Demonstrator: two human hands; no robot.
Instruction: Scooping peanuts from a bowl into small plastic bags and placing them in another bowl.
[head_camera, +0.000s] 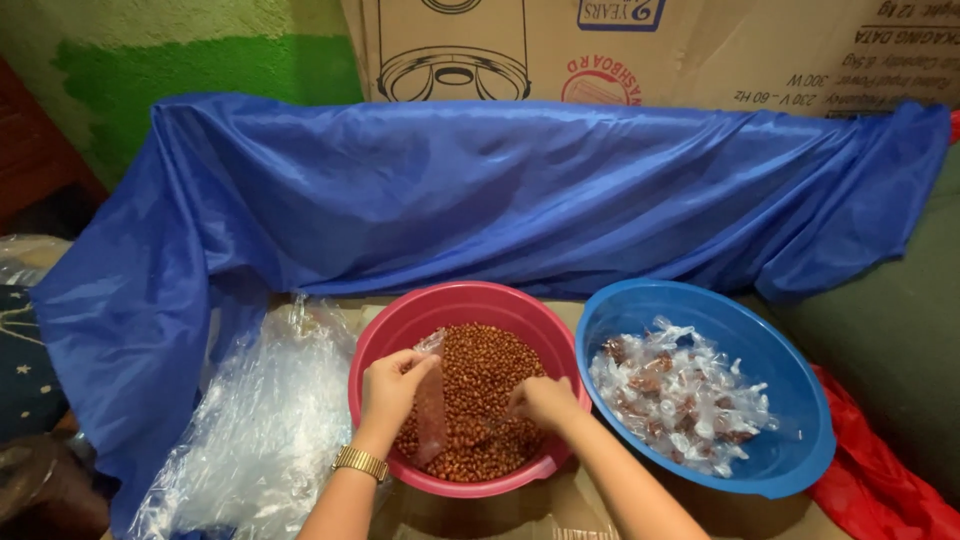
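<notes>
— Where are the hands?

— Both over the pink basin (385, 345); the left hand (392, 388) is at its near-left rim, a gold watch (360, 462) on the wrist; its grip is closed narrow on the mouth of a small clear bag (431, 415), which hangs down into the basin with some brown nuts showing through it.

— And the right?

— The right hand (545, 400) lies knuckles up on the peanuts (485, 385), fingers curled down among them; whether its grip holds any I cannot tell.

— Where do the peanuts sit?

— Heaped in the pink basin, reddish brown, filling most of it; the basin stands on a cardboard worktop (560, 505).

— What else is about?

— A blue basin (790, 455) touches the pink one on its right, holding small tied packets (680, 395) of nuts in clear plastic; a pile of clear plastic bags (260, 420) lies left of the pink basin; a blue sheet (500, 190) drapes behind, below a cardboard box (700, 50); red cloth (880, 495) shows at the far right.
</notes>
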